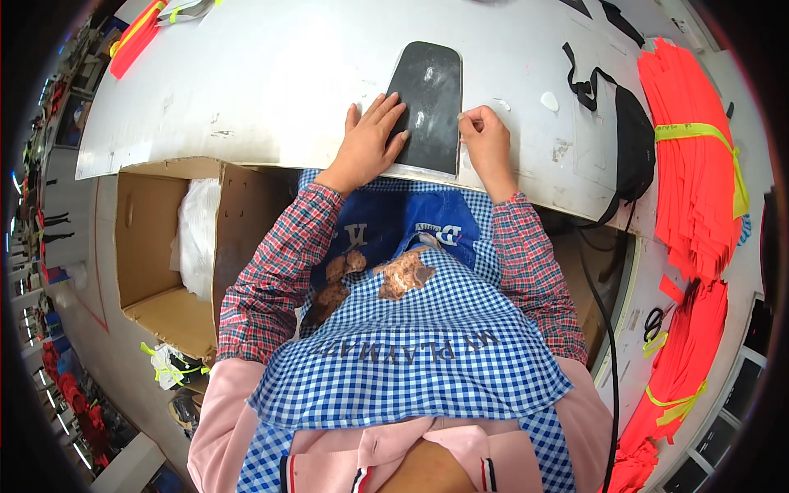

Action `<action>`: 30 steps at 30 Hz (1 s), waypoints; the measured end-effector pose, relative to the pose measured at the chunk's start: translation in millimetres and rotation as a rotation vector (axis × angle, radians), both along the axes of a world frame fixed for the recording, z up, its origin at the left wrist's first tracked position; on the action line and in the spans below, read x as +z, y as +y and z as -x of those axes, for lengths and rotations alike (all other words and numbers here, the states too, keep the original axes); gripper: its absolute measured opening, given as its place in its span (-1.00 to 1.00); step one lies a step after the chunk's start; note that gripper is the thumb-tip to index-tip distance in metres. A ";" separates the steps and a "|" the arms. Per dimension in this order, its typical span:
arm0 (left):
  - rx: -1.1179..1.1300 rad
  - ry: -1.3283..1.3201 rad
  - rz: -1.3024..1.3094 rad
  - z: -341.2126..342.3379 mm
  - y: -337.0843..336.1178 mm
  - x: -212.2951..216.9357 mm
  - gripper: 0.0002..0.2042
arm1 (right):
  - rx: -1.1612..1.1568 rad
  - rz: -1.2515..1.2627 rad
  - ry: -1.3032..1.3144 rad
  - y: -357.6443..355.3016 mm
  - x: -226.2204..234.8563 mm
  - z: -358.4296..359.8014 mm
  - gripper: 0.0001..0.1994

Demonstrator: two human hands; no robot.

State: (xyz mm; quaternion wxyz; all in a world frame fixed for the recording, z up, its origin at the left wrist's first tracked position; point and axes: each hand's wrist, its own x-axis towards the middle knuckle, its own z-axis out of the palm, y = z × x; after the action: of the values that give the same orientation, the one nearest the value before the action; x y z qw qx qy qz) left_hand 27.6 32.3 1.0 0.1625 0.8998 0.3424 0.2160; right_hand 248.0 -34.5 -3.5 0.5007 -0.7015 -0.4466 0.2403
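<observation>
Black panel x1, by front edge of white table | room leftward | left hand spread, right hand curled, pinch unclear; hands x2, apart

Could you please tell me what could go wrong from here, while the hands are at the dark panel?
The dark panel lies close to the front edge of the white table, so a pull toward the body might make it overhang.
The left hand rests at its left edge and the right hand pinches at its right, so uneven pressure could turn it.
The black cable beside the right sleeve might catch the arm.
</observation>
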 end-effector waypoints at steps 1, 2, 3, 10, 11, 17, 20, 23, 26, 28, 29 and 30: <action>-0.001 0.018 -0.022 -0.4 0.0 -0.2 -0.53 | -0.003 0.005 -0.023 0.6 -0.6 0.1 -0.86; -0.002 0.028 -0.010 -0.7 -0.1 -0.3 -0.53 | -0.002 0.002 -0.039 1.0 -1.0 -0.1 -0.86; -0.003 0.027 -0.011 -1.0 -0.2 -0.4 -0.53 | -0.004 0.009 -0.047 1.3 -1.5 -0.4 -0.86; 0.010 0.026 -0.038 -2.6 -3.2 0.3 -0.53 | -0.003 -0.001 0.015 1.6 -4.3 -0.8 -0.84; 0.011 0.036 -0.028 -2.7 -3.4 0.4 -0.53 | 0.008 -0.019 0.028 1.7 -4.3 -0.9 -0.83; 0.011 0.046 -0.037 -2.8 -3.5 0.6 -0.52 | -0.066 -0.022 0.161 3.6 5.8 3.9 -0.84; 0.012 0.034 -0.059 -2.1 -4.3 -0.4 -0.52 | -0.025 -0.007 0.160 2.0 19.2 7.4 -0.83; 0.018 0.041 -0.060 -2.6 -3.8 -0.6 -0.52 | 0.107 0.169 0.132 7.5 30.5 16.0 -0.82; 0.025 0.023 -0.068 -1.6 -5.4 1.0 -0.52 | 0.208 0.242 0.026 11.8 36.3 25.5 -0.81; 0.025 0.011 -0.086 -2.0 -6.6 1.2 -0.52 | 0.206 0.241 -0.085 18.6 36.7 30.9 -0.81; 0.028 0.020 -0.074 -1.9 -7.0 1.1 -0.52 | 0.205 0.223 -0.180 21.9 36.2 33.1 -0.81; 0.025 0.021 -0.078 -1.9 -7.0 0.8 -0.52 | 0.219 0.210 -0.185 24.3 35.8 34.3 -0.81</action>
State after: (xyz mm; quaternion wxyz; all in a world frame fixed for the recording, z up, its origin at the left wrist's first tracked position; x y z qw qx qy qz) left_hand 29.4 25.3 1.7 0.1210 0.9034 0.3465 0.2218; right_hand 213.7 -10.3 32.3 0.3523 -0.7162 -0.5370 0.2730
